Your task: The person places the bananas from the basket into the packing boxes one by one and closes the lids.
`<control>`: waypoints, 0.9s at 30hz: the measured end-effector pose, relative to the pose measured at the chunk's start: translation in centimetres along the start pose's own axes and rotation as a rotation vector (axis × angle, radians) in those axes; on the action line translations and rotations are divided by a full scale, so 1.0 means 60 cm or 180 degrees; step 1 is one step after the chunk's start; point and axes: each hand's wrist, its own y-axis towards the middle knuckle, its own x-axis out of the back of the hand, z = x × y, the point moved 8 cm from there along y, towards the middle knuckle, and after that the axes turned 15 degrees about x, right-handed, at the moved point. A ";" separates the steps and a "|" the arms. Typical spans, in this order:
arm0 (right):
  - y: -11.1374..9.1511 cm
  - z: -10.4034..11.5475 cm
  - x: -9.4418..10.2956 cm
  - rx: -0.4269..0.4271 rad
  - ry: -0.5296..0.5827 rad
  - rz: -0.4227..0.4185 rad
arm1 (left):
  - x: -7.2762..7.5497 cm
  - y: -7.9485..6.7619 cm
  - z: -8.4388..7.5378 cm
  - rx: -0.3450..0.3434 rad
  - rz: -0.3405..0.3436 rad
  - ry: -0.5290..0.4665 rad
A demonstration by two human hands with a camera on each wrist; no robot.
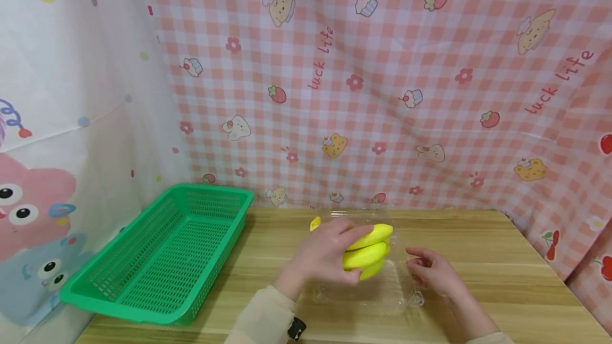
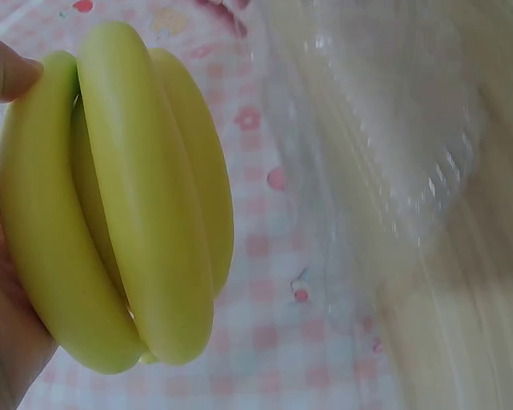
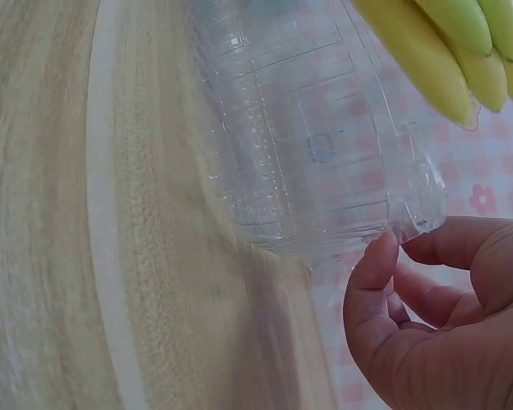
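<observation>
Hanging behind everything, pink checked cloth [image 1: 382, 46] reads "luck life." Below, a wooden table [image 1: 492, 264] holds a green basket [image 1: 172, 264] and, to its right, a clear container [image 1: 384, 293]. A banana bunch [image 1: 365, 255] is above the container, gripped by the left hand [image 1: 330, 254]; the right hand [image 1: 432, 272] pinches the container's edge. Carrying seems the step in hand; lowering would call for a steady container.
</observation>
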 end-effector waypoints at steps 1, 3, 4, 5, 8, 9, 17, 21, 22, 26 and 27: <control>-0.001 0.000 0.000 -0.0013 -0.0009 -0.0008 | -0.006 0.001 -0.004 0.0014 0.0038 0.0019; -0.002 0.000 -0.001 -0.0017 -0.0023 -0.0014 | -0.018 0.003 -0.010 0.0030 0.0092 0.0071; -0.002 0.000 -0.001 -0.0022 -0.0029 -0.0020 | -0.023 0.003 -0.013 0.0029 0.0104 0.0102; -0.003 0.000 -0.001 -0.0026 -0.0035 -0.0022 | -0.029 0.004 -0.015 0.0022 0.0107 0.0134; -0.004 0.002 -0.001 0.0002 -0.0062 -0.0008 | -0.044 0.003 -0.022 -0.0060 0.0091 0.0194; -0.003 0.002 -0.001 0.0008 -0.0068 -0.0011 | -0.048 0.003 -0.024 -0.0083 0.0083 0.0215; -0.003 0.002 -0.001 0.0025 -0.0051 -0.0035 | -0.083 0.000 -0.024 0.0021 0.0339 0.0350; -0.001 0.000 0.000 0.0011 -0.0075 -0.0045 | -0.093 -0.002 -0.022 0.0085 0.0431 0.0408; -0.001 -0.001 0.001 0.0000 -0.0080 -0.0054 | -0.096 -0.002 -0.022 0.0082 0.0439 0.0410; 0.000 -0.003 0.001 -0.0018 -0.0114 -0.0047 | -0.106 -0.004 -0.020 0.0118 0.0458 0.0441; 0.000 -0.004 0.001 -0.0007 -0.0126 -0.0037 | -0.109 -0.005 -0.019 0.0131 0.0458 0.0448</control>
